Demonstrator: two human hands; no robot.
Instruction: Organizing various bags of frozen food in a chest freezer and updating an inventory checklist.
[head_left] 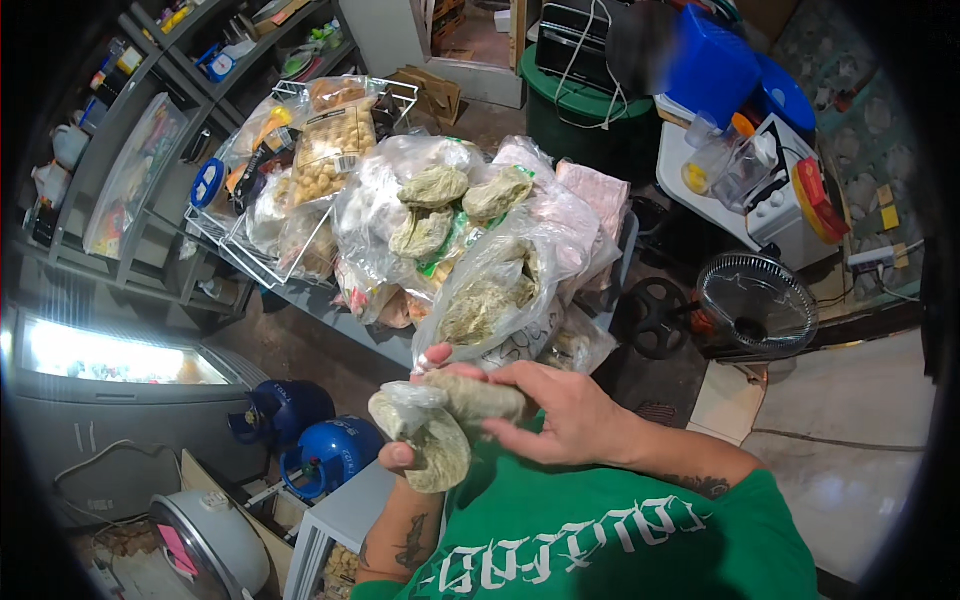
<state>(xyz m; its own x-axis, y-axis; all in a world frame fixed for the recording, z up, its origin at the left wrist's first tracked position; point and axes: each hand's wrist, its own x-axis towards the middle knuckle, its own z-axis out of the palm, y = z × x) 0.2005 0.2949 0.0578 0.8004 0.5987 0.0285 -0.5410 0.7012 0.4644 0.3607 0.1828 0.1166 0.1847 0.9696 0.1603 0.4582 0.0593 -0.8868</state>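
Close to my green shirt, my left hand (398, 457) is closed around a small clear plastic bag of greenish dried herb (438, 462), its thumb on the near side. My right hand (560, 408) grips a second herb-filled part (482, 398), pressed against the first. I cannot tell whether these are two bags or one folded bag. Just beyond, a large open plastic bag (490, 300) holds more of the same herb. Several small knotted herb packets (435, 187) lie on the pile behind it.
Bags of goods heap on a grey table (345, 325), beside a white wire basket (290, 265). Blue gas cylinders (335, 455) stand at the left near a lit display freezer (120, 360). A fan (757, 305) is at the right, a green bin (590, 130) at the back.
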